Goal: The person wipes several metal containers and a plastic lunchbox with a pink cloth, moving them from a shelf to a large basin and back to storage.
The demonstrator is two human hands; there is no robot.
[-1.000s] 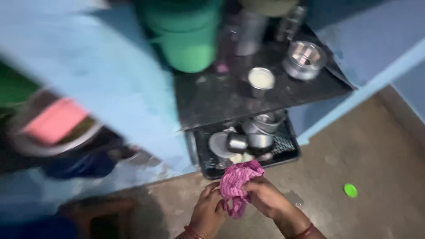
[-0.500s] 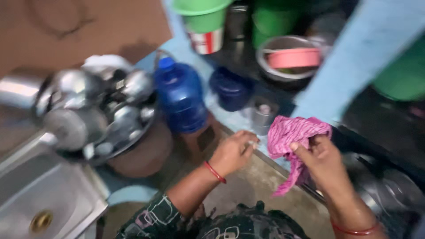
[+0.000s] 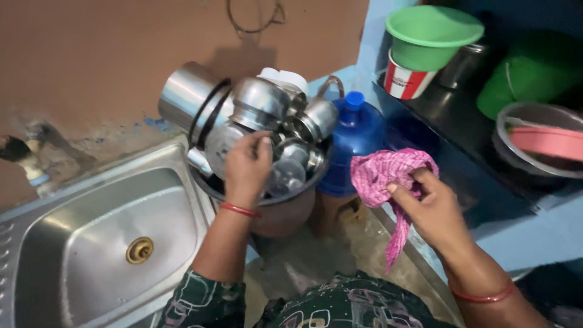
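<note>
Fingers of your left hand (image 3: 248,165) closed on a steel vessel (image 3: 226,143) in the piled round tub (image 3: 285,209); your right hand (image 3: 428,209) gripped the crumpled pink cloth (image 3: 388,173). Lifting slowly would have kept the stack steady.

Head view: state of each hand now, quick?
Left hand: fingers curled onto the steel vessels piled in the basin; a firm grip cannot be told.
Right hand: closed, holding the pink cloth.
</note>
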